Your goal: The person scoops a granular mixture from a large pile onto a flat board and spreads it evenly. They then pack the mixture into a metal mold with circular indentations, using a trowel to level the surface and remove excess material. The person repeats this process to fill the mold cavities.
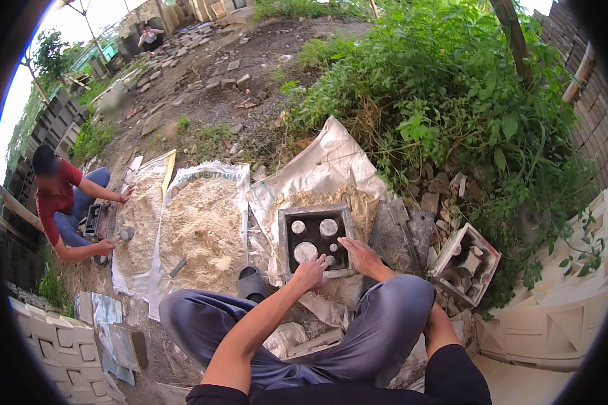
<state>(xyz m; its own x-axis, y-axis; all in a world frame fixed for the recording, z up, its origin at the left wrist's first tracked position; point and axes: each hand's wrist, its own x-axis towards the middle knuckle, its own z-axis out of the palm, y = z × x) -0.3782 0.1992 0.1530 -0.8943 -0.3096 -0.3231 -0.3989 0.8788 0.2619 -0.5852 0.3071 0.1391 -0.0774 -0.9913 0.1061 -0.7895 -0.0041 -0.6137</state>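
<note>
Grey, the square box (282, 237) is overlapped by the left hand (311, 273) (near rim, grip untellable) and right hand (362, 259) (right rim, fingers extended wide of any hold).

Person's wearing a plain black top (317, 397), and the short sleeves are stopping somewhere near the elbows. Left sleeve (216, 396) is only just peeking in at the bottom edge, while the right sleeve (458, 378) is showing way more. The trousers (206, 324) are looking dark bluish grey, kinda roomy, with a slight sheen over the knees and creases bunching up around the lap. Left hand (309, 273) and right hand (363, 258) are both going bare, same with the forearms (253, 332).
</note>
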